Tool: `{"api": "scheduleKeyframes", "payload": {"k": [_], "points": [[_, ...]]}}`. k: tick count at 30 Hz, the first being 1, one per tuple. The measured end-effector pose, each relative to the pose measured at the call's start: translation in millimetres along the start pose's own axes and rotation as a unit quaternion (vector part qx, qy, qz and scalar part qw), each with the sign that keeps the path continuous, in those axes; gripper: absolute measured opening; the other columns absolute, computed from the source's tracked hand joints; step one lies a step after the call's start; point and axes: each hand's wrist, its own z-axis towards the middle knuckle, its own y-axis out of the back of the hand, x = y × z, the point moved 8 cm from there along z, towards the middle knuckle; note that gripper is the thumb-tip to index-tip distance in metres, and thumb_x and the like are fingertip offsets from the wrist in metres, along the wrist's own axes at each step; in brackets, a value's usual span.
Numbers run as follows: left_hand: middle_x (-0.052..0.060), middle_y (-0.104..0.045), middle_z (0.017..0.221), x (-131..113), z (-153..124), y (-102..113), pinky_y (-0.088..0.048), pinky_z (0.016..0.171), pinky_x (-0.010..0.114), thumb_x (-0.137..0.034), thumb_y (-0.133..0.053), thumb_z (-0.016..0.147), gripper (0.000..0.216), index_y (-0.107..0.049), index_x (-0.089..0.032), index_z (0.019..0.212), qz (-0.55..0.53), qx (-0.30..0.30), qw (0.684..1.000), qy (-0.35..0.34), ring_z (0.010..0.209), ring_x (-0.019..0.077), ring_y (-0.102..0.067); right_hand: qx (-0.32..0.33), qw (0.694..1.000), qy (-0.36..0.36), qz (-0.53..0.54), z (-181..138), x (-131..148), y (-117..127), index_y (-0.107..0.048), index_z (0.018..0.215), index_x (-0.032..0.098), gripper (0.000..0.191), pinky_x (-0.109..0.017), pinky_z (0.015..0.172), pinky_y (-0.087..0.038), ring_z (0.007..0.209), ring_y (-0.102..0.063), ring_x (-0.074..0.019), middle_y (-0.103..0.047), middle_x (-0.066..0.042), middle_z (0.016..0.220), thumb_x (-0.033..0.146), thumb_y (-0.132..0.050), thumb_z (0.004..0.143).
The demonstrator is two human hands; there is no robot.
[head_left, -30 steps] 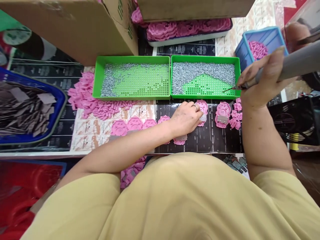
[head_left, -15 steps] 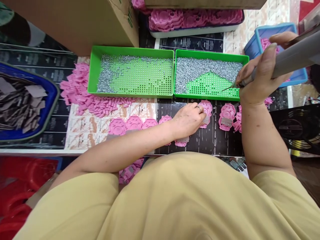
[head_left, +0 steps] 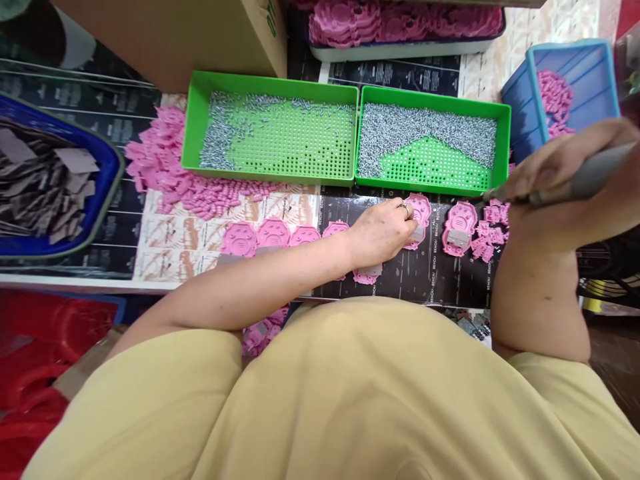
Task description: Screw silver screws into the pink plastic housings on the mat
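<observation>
My left hand (head_left: pixel 384 232) rests on the table with its fingers closed on the edge of a pink plastic part (head_left: pixel 421 210), which carries a grey metal plate. A ring shows on one finger. My right hand (head_left: pixel 565 163) is wrapped round a grey power screwdriver (head_left: pixel 600 170), blurred by motion; its thin bit points left, just past the right green tray's near corner. Another pink part with a plate (head_left: pixel 460 227) lies flat to the right of the held one. Screws (head_left: pixel 435 123) are heaped in the right green tray (head_left: pixel 430 187).
A second green tray (head_left: pixel 270 175) holds scattered screws. Small pink pieces (head_left: pixel 490 233) lie by my right forearm, and more are piled at left (head_left: pixel 160 157). Several pink parts (head_left: pixel 273 233) line the table. A blue basket (head_left: pixel 113 193) of plates, a blue bin (head_left: pixel 540 87) and a cardboard box (head_left: pixel 225 40) stand around.
My right hand has lowered the screwdriver, bringing its bit from over the right tray towards the table. The left hand stays on the same pink part. The whole view has shifted slightly.
</observation>
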Motion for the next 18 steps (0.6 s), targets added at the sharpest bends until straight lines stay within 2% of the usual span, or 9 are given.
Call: {"api": "scheduleKeyframes", "payload": {"k": [1, 3, 4, 5, 6, 10, 13, 18], "points": [[0.012, -0.07, 0.104, 0, 0, 0, -0.051, 0.084, 0.034, -0.02, -0.058, 0.095, 0.015, -0.071, -0.012, 0.095, 0.0, -0.001, 1.0, -0.001, 0.099, 0.0239, -0.061, -0.003, 0.999, 0.024, 0.022, -8, 7, -3, -0.052, 0.054, 0.021, 0.058, -0.013, 0.032, -0.032, 0.031, -0.039, -0.0024, -0.037, 0.009, 0.04, 0.049, -0.026, 0.098], [0.012, -0.071, 0.104, -1, -1, 0, -0.051, 0.083, 0.034, -0.02, -0.058, 0.095, 0.015, -0.071, -0.012, 0.095, 0.002, -0.005, 1.0, -0.003, 0.1, 0.0245, -0.062, -0.011, 0.997, 0.059, 0.056, -24, 15, -11, -0.071, 0.087, 0.027, 0.025, -0.014, 0.027, -0.031, 0.028, -0.037, -0.005, -0.038, 0.01, 0.042, 0.045, -0.055, 0.092], [0.011, -0.071, 0.104, -1, -1, 0, -0.051, 0.083, 0.034, -0.02, -0.058, 0.095, 0.015, -0.071, -0.012, 0.095, 0.004, -0.008, 1.0, -0.003, 0.1, 0.0246, -0.062, -0.014, 0.995, 0.074, 0.066, -31, 18, -16, -0.071, 0.104, 0.032, 0.021, -0.015, 0.025, -0.031, 0.027, -0.034, -0.0055, -0.037, 0.011, 0.043, 0.043, -0.061, 0.09], [0.011, -0.071, 0.104, -1, -2, 0, -0.051, 0.082, 0.034, -0.019, -0.058, 0.095, 0.015, -0.071, -0.012, 0.095, 0.005, -0.011, 1.0, -0.002, 0.099, 0.0245, -0.062, -0.012, 0.994, 0.083, 0.069, -36, 19, -20, -0.068, 0.115, 0.035, 0.027, -0.015, 0.025, -0.031, 0.026, -0.031, -0.0056, -0.036, 0.011, 0.043, 0.042, -0.062, 0.09], [0.011, -0.071, 0.104, -1, -3, 1, -0.051, 0.082, 0.034, -0.019, -0.058, 0.095, 0.014, -0.071, -0.012, 0.095, 0.007, -0.015, 1.0, -0.001, 0.099, 0.0243, -0.063, -0.006, 0.994, 0.086, 0.07, -40, 19, -24, -0.066, 0.12, 0.036, 0.03, -0.016, 0.025, -0.031, 0.025, -0.029, -0.0058, -0.036, 0.011, 0.043, 0.041, -0.061, 0.091], [0.011, -0.071, 0.105, -2, -4, 1, -0.051, 0.081, 0.033, -0.019, -0.06, 0.094, 0.013, -0.071, -0.012, 0.096, 0.009, -0.027, 1.0, 0.003, 0.097, 0.0233, -0.063, 0.012, 0.994, 0.08, 0.076, -45, 17, -28, -0.064, 0.122, 0.033, 0.03, -0.017, 0.025, -0.031, 0.025, -0.028, -0.0068, -0.036, 0.01, 0.044, 0.039, -0.052, 0.096], [0.011, -0.071, 0.105, -3, -2, 0, -0.051, 0.081, 0.033, -0.019, -0.061, 0.094, 0.013, -0.071, -0.012, 0.096, 0.011, -0.018, 1.0, 0.003, 0.098, 0.0235, -0.063, 0.023, 0.994, 0.069, 0.085, -46, 16, -28, -0.064, 0.123, 0.03, 0.031, -0.018, 0.027, -0.036, 0.027, -0.033, -0.0068, -0.039, 0.01, 0.046, 0.036, -0.055, 0.094], [0.012, -0.071, 0.104, -5, -1, 0, -0.051, 0.083, 0.034, -0.017, -0.061, 0.093, 0.012, -0.071, -0.011, 0.095, 0.015, -0.008, 1.0, 0.001, 0.098, 0.0243, -0.063, 0.012, 0.998, 0.032, 0.058, -49, 13, -28, -0.061, 0.12, 0.033, 0.028, -0.02, 0.029, -0.036, 0.029, -0.036, -0.0081, -0.038, 0.011, 0.046, 0.04, -0.058, 0.093]]}}
